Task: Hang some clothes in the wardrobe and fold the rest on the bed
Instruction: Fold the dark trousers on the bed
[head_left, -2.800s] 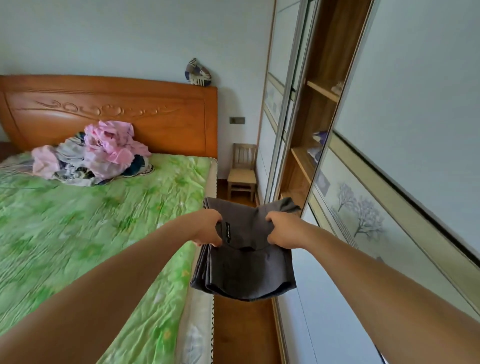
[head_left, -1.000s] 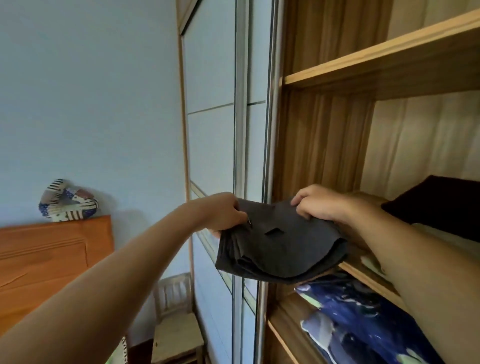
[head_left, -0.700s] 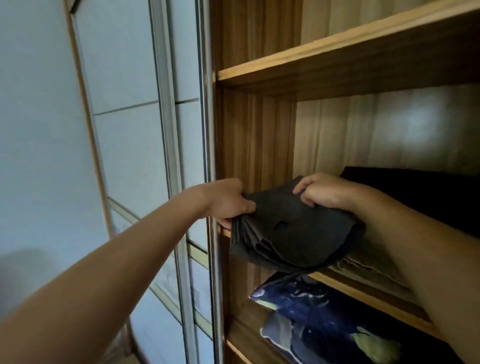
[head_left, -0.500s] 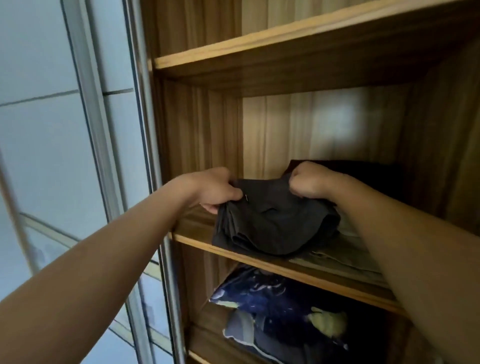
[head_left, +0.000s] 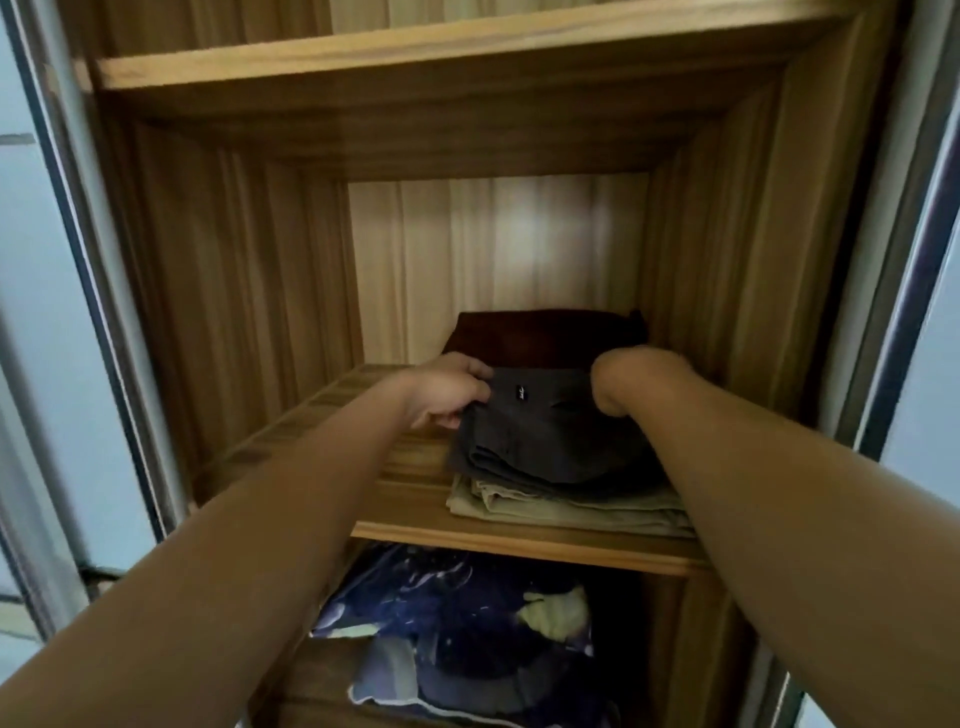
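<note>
A folded dark grey garment (head_left: 540, 441) with a small black label lies on top of a folded olive-green garment (head_left: 561, 506) on the wooden wardrobe shelf (head_left: 405, 499). My left hand (head_left: 447, 392) grips its left edge, fingers curled round the fabric. My right hand (head_left: 623, 382) holds the garment's right side with a bent wrist; its fingers are hidden behind the wrist. A dark brown folded garment (head_left: 540, 338) sits behind the stack.
Blue patterned bedding (head_left: 457, 634) fills the compartment below. Another wooden shelf (head_left: 467, 57) runs above. Sliding door frames (head_left: 88, 291) stand at the left and at the right (head_left: 904, 291). The shelf's left half is bare wood.
I have carried the grey garment from beside the bed to the wardrobe. Over the last second it went from the shelf's front edge onto the olive-green garment.
</note>
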